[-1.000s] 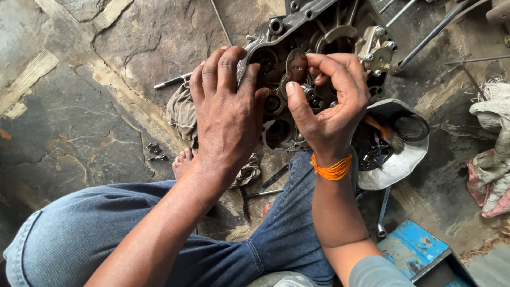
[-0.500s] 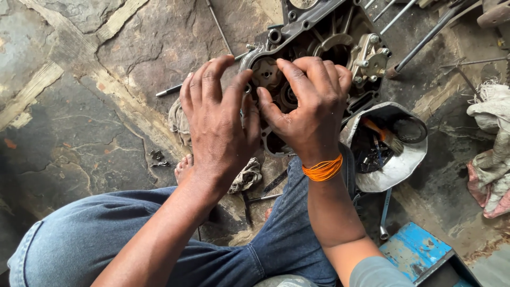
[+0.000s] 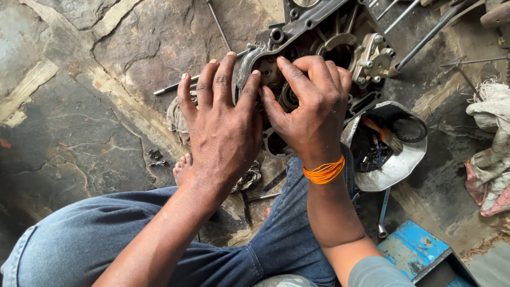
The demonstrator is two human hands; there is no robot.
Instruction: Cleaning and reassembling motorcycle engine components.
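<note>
A dark metal engine casing [image 3: 340, 37] lies on the stone floor in front of me. My left hand [image 3: 223, 127] rests flat on its near-left edge, fingers spread and pressing down. My right hand [image 3: 311, 106], with an orange thread band at the wrist, is curled over the casing's middle, fingertips pushing on a round part inside; that part is mostly hidden under the fingers. My bare foot [image 3: 183, 167] shows below the left hand, on a dirty rag [image 3: 178, 117].
A dented metal bowl [image 3: 393, 165] with a brush and small parts sits right of the casing. A long rod [image 3: 175, 86] and other rods lie on the floor. A blue box [image 3: 414, 250] is at bottom right, cloth rags [image 3: 491, 143] at the right edge.
Both hands shifted up and closed over the casing; the right hand, earlier holding a small round part up, now presses down inside it. The left hand flattened.
</note>
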